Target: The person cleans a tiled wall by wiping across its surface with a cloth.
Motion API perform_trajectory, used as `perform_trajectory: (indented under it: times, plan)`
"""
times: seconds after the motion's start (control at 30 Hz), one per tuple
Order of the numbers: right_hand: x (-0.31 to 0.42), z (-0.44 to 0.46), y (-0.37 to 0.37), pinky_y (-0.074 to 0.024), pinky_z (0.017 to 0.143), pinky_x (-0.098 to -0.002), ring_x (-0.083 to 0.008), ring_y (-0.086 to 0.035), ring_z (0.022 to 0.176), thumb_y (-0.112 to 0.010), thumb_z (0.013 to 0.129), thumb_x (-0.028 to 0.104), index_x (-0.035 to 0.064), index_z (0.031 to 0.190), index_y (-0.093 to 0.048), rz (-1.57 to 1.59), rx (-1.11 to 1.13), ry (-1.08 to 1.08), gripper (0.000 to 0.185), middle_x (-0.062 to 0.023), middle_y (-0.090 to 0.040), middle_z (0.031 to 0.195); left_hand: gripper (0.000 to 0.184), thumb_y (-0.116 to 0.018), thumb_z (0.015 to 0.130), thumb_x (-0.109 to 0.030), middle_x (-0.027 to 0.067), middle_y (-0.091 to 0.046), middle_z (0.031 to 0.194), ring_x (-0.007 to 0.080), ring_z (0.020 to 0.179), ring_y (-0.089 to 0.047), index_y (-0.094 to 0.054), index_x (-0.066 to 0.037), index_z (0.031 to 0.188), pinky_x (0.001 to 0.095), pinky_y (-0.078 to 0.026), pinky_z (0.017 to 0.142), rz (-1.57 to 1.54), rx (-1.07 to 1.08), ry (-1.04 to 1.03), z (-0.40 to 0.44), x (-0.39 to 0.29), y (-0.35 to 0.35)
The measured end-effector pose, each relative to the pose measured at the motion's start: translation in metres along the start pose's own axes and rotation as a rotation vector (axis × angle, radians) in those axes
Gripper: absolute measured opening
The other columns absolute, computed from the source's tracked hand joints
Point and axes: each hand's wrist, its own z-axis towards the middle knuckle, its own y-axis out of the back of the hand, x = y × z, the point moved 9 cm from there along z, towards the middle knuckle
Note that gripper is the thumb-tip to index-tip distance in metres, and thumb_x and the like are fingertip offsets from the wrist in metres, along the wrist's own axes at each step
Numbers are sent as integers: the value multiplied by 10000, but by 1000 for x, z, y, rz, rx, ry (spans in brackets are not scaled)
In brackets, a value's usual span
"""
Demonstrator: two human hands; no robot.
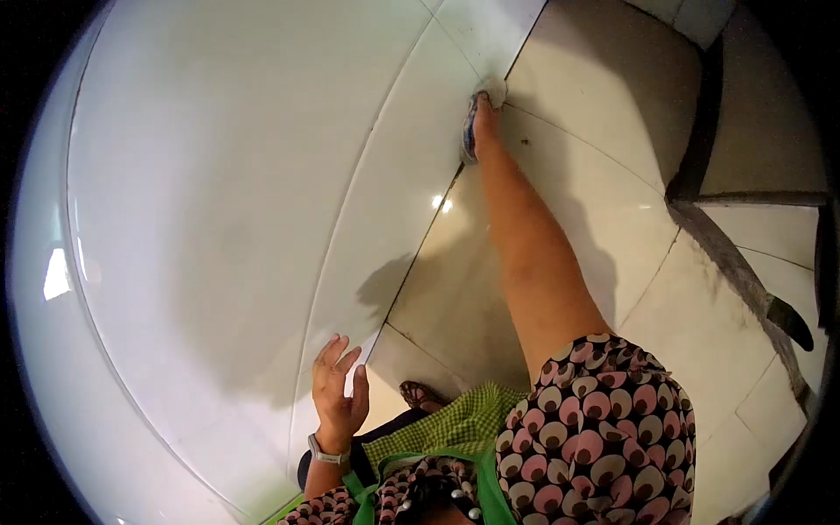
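My right arm is stretched far forward. At its end my right hand (486, 127) is closed on a crumpled white and blue cloth (494, 91), pressed where the white tiled wall (219, 175) meets the floor. Most of the fingers are hidden behind the hand and the cloth. My left hand (337, 385), with a wristwatch (328, 450) on its wrist, is raised near the wall at the lower left. Its fingers are apart and nothing is in them.
Cream floor tiles (630, 227) with dark joints spread to the right. A dark-edged grey structure (761, 114) stands at the upper right, with a dark strip (739, 280) running down from it. A sandaled foot (422, 395) and a green checked apron (437, 429) show below me.
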Motion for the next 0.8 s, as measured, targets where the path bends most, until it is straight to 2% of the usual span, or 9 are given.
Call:
perform_trajectory:
  times: [0.17, 0.2, 0.37, 0.4, 0.47, 0.5, 0.6, 0.73, 0.8]
  plan:
    - [-24, -55, 10, -394, 943, -404, -384, -507, 1112, -448, 882, 401, -55, 1217, -485, -255, 64, -287, 567, -222, -526, 1236, 232, -598, 774, 31, 170, -571, 1143, 364, 1107, -530, -612, 8, 1004, 423, -429, 918, 38, 15, 13, 3, 7, 9]
    - [-25, -66, 8, -394, 943, -404, -384, -507, 1112, -448, 882, 401, -55, 1217, -485, -261, 72, -284, 567, -222, -526, 1236, 232, -598, 774, 31, 170, -571, 1143, 364, 1107, -530, -612, 8, 1004, 423, -429, 918, 35, 8, 21, 3, 10, 12]
    - [-72, -127, -16, -355, 999, -422, -316, -491, 1149, -564, 823, 416, 45, 1319, -428, -7, 132, -675, 634, -131, -473, 1320, 235, -599, 775, 24, 165, -571, 1141, 360, 1101, -532, -613, 1, 1008, 420, -437, 912, 40, -9, 11, 14, 18, 30]
    - [-66, -129, -18, -355, 999, -422, -316, -491, 1149, -564, 823, 416, 45, 1319, -428, -16, 139, -675, 634, -131, -473, 1320, 235, -599, 775, 24, 165, -571, 1141, 360, 1101, -532, -613, 1, 1008, 420, -437, 912, 37, -16, 20, 17, 20, 34]
    - [-38, -133, -26, -434, 887, -408, -279, -571, 994, -520, 851, 394, 73, 1125, -581, 292, 177, -722, 427, -101, -607, 1109, 238, -597, 776, 23, 162, -570, 1143, 355, 1099, -533, -613, -1, 1012, 417, -441, 909, 46, -14, 12, 24, 23, 39]
    - [-14, -138, -30, -440, 891, -419, -274, -573, 989, -512, 856, 418, 91, 1128, -584, 425, 198, -685, 431, -92, -614, 1089, 233, -593, 783, 17, 159, -571, 1142, 353, 1101, -533, -614, -2, 1014, 418, -440, 911, 25, -18, -7, 27, 24, 42]
    - [15, -131, -28, -438, 900, -438, -276, -566, 1003, -487, 868, 438, 86, 1133, -580, 606, 330, -660, 450, -87, -613, 1093, 231, -592, 789, 10, 158, -574, 1139, 355, 1105, -532, -614, -5, 1018, 418, -437, 914, 25, -3, -21, 28, 27, 45]
    - [35, -126, -37, -435, 906, -448, -289, -565, 1012, -452, 878, 429, 72, 1141, -574, 597, 423, -632, 460, -107, -611, 1093, 223, -594, 790, 6, 159, -577, 1135, 355, 1106, -533, -617, -6, 1011, 416, -435, 917, 29, -3, -6, 12, 34, 40]
    - [58, -122, -53, -432, 910, -455, -302, -561, 1022, -443, 871, 405, 49, 1135, -573, 624, 554, -538, 462, -135, -604, 1095, 223, -599, 782, 10, 160, -576, 1139, 356, 1111, -531, -620, -6, 1004, 413, -433, 920, 44, -6, 17, 4, 36, 38]
